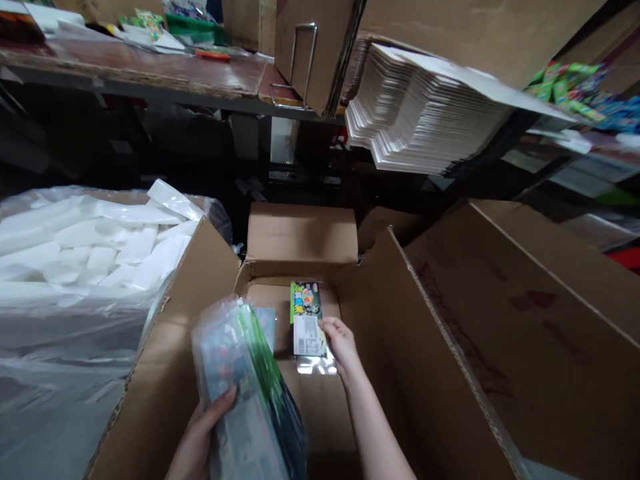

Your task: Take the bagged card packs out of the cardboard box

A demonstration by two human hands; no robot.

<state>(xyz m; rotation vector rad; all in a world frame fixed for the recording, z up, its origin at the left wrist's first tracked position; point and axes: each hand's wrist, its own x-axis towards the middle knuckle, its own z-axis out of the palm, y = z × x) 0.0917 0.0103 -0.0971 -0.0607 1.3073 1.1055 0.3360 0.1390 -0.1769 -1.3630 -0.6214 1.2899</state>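
Note:
My left hand (207, 427) is closed round a stack of clear plastic packets (250, 380) with blue and green-black printed faces, tilted over the near left of an open cardboard box (395, 333). Inside that box, my right hand (341, 340) pinches the right edge of a single printed packet (306, 303), black and green with a white label and a clear plastic end. Behind the held stack, a light blue printed piece (267, 323) lies partly hidden in the box.
At left, a plastic-lined container (100, 300) is heaped with white pieces (120, 233). Another cardboard box (540, 313) stands at right. Above, a shelf (150, 67) holds a metal wire stand (305, 67), a stack of white folded sheets (425, 107) and colourful wrapped packets (565, 87).

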